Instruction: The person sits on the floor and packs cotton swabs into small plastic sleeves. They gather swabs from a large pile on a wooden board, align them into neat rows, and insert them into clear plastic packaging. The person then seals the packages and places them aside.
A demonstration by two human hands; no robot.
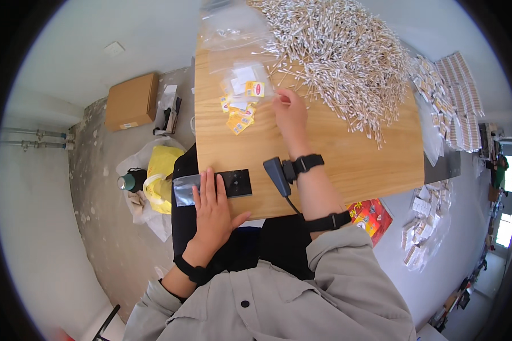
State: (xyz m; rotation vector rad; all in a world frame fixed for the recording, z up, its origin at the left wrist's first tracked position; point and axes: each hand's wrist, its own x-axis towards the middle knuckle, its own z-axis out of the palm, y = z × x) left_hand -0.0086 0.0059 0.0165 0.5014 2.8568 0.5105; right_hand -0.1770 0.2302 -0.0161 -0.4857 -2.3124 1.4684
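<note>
"Fingers (210,187) of the left hand (215,215), how are they?"

"Straight and slightly spread, thumb out to the right. They lie flat over a clear sleeve (185,190) and the left part of a black slab (236,183), at the near left corner of the worktop (233,152). That sleeve reaches past the left edge."

"And the right hand (292,118)?"

"Farther out, curled, with index finger and thumb close together by the right edge of a small clear bag (260,74). I can't tell whether they pinch anything."

"What's around it?"

"Yellow and white cards (240,120) to its left, some at the bag, others loose on the near side. Cotton swabs (338,62) make a wide heap on the far right, with a few strays near that hand."

"Anything beyond?"

"Large clear bags (230,28) at the far left, bundled packs (459,99) on the far right. A cardboard box (132,102) sits on the floor (105,193) to the left."
</note>
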